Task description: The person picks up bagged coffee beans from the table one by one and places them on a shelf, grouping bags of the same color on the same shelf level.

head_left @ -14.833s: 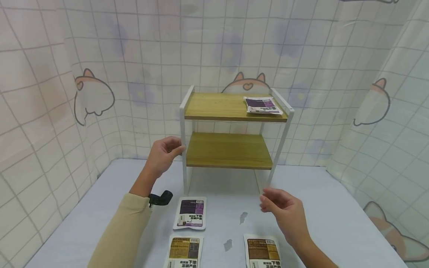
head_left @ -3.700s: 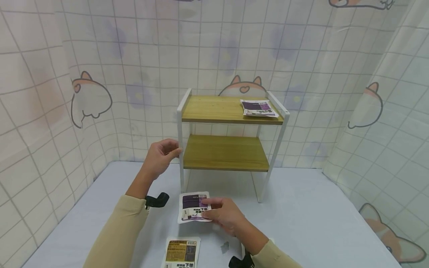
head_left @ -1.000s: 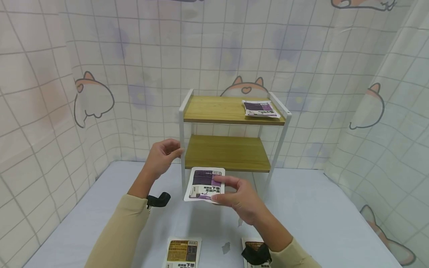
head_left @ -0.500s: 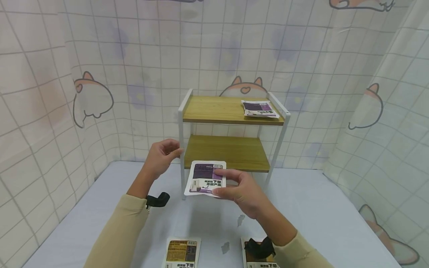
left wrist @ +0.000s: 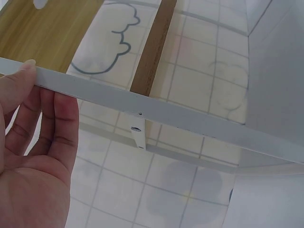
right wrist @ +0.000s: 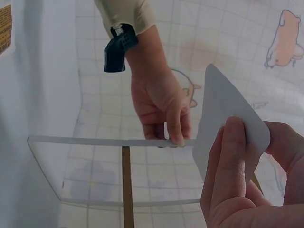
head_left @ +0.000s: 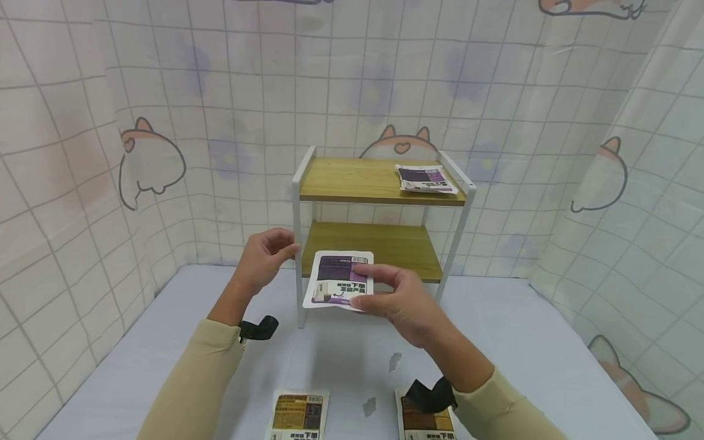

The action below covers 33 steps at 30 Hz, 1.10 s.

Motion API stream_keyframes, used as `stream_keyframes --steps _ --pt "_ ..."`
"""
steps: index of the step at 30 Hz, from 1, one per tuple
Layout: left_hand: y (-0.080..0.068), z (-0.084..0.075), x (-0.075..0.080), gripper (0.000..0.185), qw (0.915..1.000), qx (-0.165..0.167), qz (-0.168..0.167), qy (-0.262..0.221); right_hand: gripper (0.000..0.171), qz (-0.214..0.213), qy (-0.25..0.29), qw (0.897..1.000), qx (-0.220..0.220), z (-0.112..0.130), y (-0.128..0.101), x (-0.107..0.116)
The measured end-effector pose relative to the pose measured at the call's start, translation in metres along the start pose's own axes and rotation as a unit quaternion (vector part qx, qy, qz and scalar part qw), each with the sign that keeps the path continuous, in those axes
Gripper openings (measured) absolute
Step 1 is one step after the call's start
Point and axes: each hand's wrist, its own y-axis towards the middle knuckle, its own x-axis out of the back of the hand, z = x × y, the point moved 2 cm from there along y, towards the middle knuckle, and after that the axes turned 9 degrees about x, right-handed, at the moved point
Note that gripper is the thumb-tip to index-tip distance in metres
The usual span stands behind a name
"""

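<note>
My right hand (head_left: 397, 299) pinches a white pouch with a purple label (head_left: 339, 278) by its right side and holds it in the air in front of the lower shelf. In the right wrist view the pouch's blank back (right wrist: 223, 128) stands above my fingers (right wrist: 228, 166). My left hand (head_left: 265, 255) grips the front left post (head_left: 299, 256) of a two-tier rack with white frame and wooden shelves (head_left: 379, 244); the left wrist view shows my fingers (left wrist: 47, 114) behind that white post (left wrist: 156, 109). Another purple pouch (head_left: 426, 178) lies on the top shelf at the right.
Two more pouches lie at the near edge of the grey table (head_left: 522, 354): a yellow-labelled one (head_left: 298, 412) and a brown-labelled one (head_left: 426, 421) partly under my right wrist strap. Checked curtains with cat prints close in the back and both sides.
Since a second ago my right hand has lifted the purple pouch higher and further toward the rack. Before that it picked the pouch up off the table. The left hand has stayed on the post.
</note>
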Motion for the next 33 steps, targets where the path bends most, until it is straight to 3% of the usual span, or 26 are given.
stream_keyframes --steps 21,33 --pt "0.0 0.0 0.001 0.018 0.9999 -0.009 0.003 -0.005 0.058 -0.004 -0.007 1.0 0.011 0.032 0.01 -0.004" --pt "0.0 -0.002 0.0 0.017 0.9999 0.007 0.001 -0.01 0.055 -0.006 -0.003 1.0 0.024 0.052 0.02 -0.006"
